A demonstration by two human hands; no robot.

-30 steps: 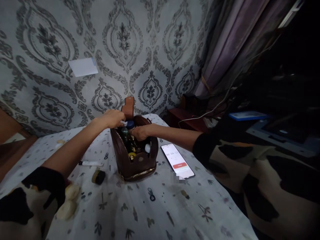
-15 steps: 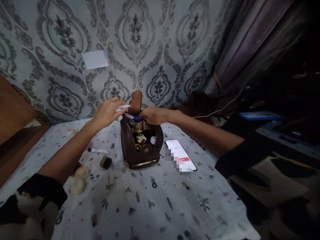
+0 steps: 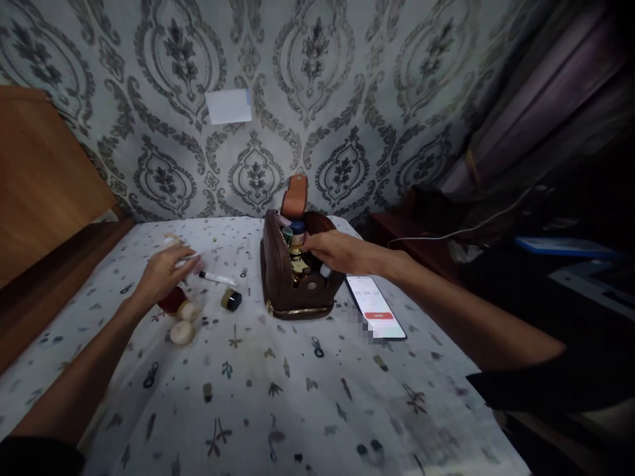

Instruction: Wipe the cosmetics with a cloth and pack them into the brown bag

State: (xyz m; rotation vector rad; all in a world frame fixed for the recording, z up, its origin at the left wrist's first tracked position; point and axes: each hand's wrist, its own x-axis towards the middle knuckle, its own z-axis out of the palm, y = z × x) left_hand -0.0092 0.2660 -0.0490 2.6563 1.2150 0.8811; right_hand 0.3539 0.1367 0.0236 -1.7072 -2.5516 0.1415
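Note:
A dark brown zip bag (image 3: pixel 278 264) stands open on the patterned white cloth, with several small bottles and jars inside, among them a blue-capped jar (image 3: pixel 297 233). My right hand (image 3: pixel 330 248) reaches over its right side, fingers closed at the contents; what they grip, if anything, is hidden. Off to the left, my left hand (image 3: pixel 166 268) is low over the cloth with its fingers closed round a white tube, mostly covered by them. Close to that hand lie a white pen (image 3: pixel 218 278), a dark red item (image 3: pixel 172 301) and a small black-and-gold jar (image 3: pixel 231 299).
Two cream round objects (image 3: pixel 182 332) lie at the left. A phone (image 3: pixel 377 307) with a lit timer is right of the bag. An orange-brown case (image 3: pixel 296 197) stands behind it near the wall. Wooden furniture (image 3: pixel 49 165) borders the left side.
My left hand has moved from above the bag to the left, down near the small items, with the white tube. My right hand remains at the bag. The view has shifted.

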